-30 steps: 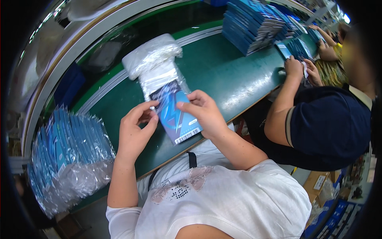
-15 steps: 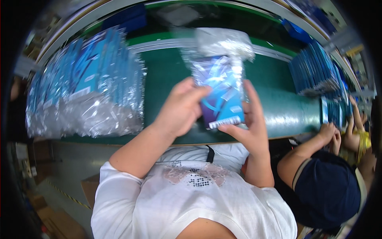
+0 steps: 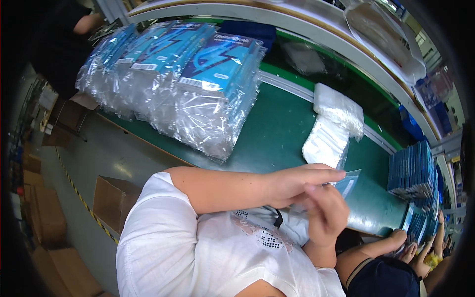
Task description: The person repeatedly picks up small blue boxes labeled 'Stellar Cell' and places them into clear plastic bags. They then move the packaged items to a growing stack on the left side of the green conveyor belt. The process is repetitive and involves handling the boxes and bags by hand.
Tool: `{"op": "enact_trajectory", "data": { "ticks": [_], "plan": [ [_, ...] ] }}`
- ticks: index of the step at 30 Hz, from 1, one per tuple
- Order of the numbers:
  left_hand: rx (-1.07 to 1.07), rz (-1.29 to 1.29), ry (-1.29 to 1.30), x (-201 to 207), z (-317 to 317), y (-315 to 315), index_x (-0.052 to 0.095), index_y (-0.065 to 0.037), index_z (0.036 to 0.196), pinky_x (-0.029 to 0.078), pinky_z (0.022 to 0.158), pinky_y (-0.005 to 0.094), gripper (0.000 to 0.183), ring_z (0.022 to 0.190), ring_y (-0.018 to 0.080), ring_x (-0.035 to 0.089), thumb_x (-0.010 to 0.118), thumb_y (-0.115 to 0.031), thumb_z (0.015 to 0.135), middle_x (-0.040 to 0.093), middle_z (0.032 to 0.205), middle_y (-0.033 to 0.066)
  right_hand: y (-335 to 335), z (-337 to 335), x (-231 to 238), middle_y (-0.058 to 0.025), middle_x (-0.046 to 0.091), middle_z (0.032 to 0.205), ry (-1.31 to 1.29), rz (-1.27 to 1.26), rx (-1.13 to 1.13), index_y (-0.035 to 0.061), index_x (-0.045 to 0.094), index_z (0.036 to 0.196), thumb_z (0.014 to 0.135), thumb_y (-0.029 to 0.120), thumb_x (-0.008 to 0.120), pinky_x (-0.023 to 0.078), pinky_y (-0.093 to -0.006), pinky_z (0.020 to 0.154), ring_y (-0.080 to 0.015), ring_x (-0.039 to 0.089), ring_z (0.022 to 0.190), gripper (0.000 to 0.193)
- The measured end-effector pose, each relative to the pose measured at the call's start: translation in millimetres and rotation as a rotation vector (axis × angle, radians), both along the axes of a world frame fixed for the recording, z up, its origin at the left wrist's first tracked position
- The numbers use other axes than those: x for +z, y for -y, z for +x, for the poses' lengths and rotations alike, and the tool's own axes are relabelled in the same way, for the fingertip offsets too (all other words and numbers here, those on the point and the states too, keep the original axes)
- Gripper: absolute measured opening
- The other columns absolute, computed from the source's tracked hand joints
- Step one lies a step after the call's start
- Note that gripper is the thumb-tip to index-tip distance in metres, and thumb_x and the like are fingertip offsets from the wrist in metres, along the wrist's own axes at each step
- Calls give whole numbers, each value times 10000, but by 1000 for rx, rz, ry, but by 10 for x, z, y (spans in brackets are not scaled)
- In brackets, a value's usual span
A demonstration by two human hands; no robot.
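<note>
A flat blue packet in clear plastic pokes out past the fingertips of my left hand. Most of it is hidden behind my hands. My left hand reaches across from the left, its fingers long and pressed together over the packet. Close in front, partly overlapping it, is my right hand, fingers curled and slightly smeared; what they grip is hidden. Just beyond my hands lies a stack of clear plastic bags on the green table.
Rows of bagged blue packets lean at the left of the table. More blue packets stand stacked at the right, near a co-worker's arm. A shelf runs along the back. Cardboard boxes sit on the floor at left.
My view has turned, so the leaning packets show more fully. The packet, earlier held upright between both hands, is now mostly covered, with my left hand across it and my right hand curled.
</note>
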State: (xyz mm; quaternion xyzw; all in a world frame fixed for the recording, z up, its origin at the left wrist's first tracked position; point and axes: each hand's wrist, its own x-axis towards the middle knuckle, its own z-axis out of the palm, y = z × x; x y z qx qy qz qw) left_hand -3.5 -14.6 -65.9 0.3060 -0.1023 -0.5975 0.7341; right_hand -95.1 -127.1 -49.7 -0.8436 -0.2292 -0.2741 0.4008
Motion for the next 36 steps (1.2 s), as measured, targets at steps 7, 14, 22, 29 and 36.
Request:
{"op": "enact_trajectory", "data": {
  "ticks": [7,14,22,29,36],
  "plan": [
    [636,-78,887,800,124,-618,472,45,1244,412,943,301,424,1088,175,539,512,18,823,558,1190,122,-12,114,-139,-201,631,878,45,434,23,-77,555,1145,782,226,674,489,-329,683,-266,609,741,488],
    [1130,722,2110,837,524,-1211,601,-15,1093,405,968,395,330,1102,309,543,592,-57,767,582,1129,156,56,247,-438,-129,642,830,-276,549,-105,-74,621,1039,841,93,610,502,-284,711,-169,612,758,259],
    [1183,1086,2249,665,716,-1243,611,-27,1089,383,992,440,329,1207,345,462,636,-216,821,547,1187,162,85,265,-547,-111,642,809,-335,524,-195,-72,626,1034,877,54,572,496,-261,687,-147,604,734,209],
    [1672,448,2383,965,464,-1911,577,59,1060,454,917,368,218,1066,290,586,485,-62,904,618,1067,181,72,257,-620,-102,641,788,-319,558,-295,-68,621,1036,910,86,546,488,-253,656,-140,597,710,212],
    [1868,-2,522,-196,756,-3305,566,42,929,500,793,347,204,829,235,605,506,-151,902,619,860,138,127,326,-741,-98,626,737,-314,577,-383,-60,627,999,931,108,528,470,-246,615,-129,562,641,206]
  ]
}}
